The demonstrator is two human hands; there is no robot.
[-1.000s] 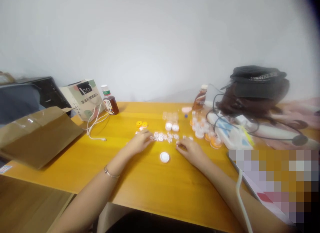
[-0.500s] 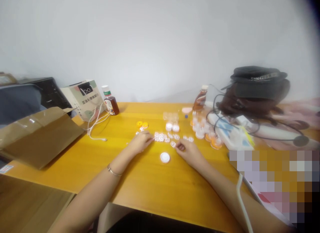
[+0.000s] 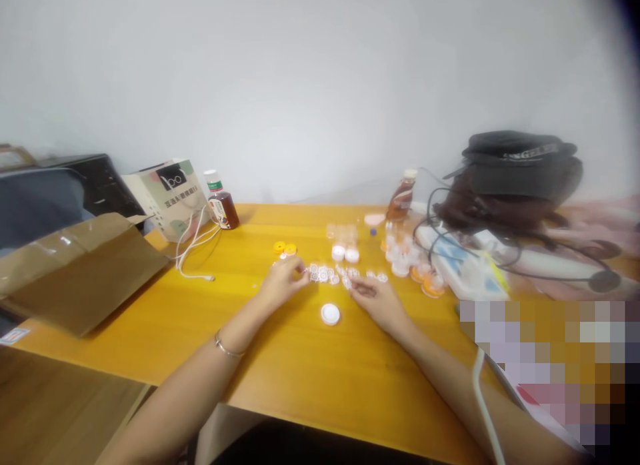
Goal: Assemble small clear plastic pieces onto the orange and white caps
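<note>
My left hand (image 3: 283, 282) rests on the wooden table with its fingers curled together at the left end of a group of small white patterned discs (image 3: 323, 274). What its fingertips hold, if anything, is too blurred to tell. My right hand (image 3: 381, 304) pinches one small white patterned disc (image 3: 347, 283), tilted up beside the group. Between the hands and nearer to me lies a round white lid (image 3: 330, 314). Two yellow round pieces (image 3: 285, 248) sit just beyond my left hand. Two white round caps (image 3: 345, 253) stand behind the discs.
Clear and orange containers (image 3: 401, 257) cluster at the right, by a tilted drink bottle (image 3: 401, 195). Cables, a white-blue pack (image 3: 457, 265) and a black cap (image 3: 520, 165) lie farther right. A cardboard box (image 3: 85, 272), a paper bag (image 3: 167, 198) and a brown bottle (image 3: 223, 208) stand left.
The disc at my right fingertips has tilted up and shifted slightly toward the group. My left fingers have curled a little more at the group's left end.
</note>
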